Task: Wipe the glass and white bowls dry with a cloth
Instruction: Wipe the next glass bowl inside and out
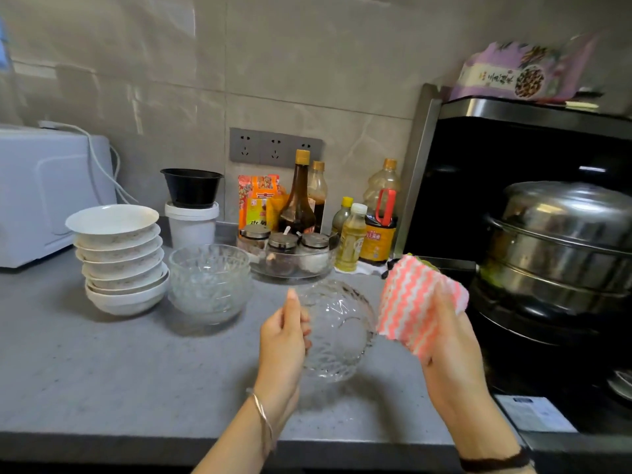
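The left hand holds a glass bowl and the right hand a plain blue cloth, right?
Not quite. The head view shows the cloth is pink-and-white striped, not blue. The left hand does hold the glass bowl, the right hand the cloth.

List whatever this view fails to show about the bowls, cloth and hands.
1. Head view: the number of bowls in the glass stack; the clear walls merge.
2. Head view: whether the held bowl is wet; glare and blur.
3. Head view: the right hand fingertips, hidden behind the cloth.
4. Head view: the insides of the lower bowls in the white stack, covered by the bowls above.
5. Head view: the steamer, cut off by the right edge.
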A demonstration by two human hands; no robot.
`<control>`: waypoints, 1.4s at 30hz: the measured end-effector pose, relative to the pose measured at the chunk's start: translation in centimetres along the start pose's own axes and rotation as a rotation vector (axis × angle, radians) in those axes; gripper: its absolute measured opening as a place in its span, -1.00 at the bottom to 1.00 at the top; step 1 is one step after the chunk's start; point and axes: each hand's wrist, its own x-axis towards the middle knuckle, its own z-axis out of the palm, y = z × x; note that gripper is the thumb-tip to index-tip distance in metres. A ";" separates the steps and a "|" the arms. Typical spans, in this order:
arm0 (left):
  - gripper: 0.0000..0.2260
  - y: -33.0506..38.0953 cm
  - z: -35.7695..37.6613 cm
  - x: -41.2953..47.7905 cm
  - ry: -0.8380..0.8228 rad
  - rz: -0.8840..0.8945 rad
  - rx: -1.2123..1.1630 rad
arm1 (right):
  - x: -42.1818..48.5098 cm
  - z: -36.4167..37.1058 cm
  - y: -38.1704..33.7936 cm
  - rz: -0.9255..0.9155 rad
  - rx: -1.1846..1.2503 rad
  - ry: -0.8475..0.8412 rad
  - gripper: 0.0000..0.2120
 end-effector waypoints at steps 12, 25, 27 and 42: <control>-0.51 1.2 0.8 -1.7 -0.025 0.242 0.126 | -2.3 2.7 0.8 -0.284 -0.303 -0.397 -0.34; -0.46 2.5 0.6 -2.4 -0.098 0.407 0.187 | -1.7 4.6 1.6 -0.814 -0.884 -0.322 -0.57; -0.48 2.9 0.4 -2.6 -0.100 0.445 0.215 | -1.1 4.3 0.7 -0.618 -0.667 -0.367 -0.61; -0.53 4.1 0.3 -2.7 -0.099 0.472 0.222 | -1.4 4.3 -0.2 -0.663 -0.644 -0.343 -0.63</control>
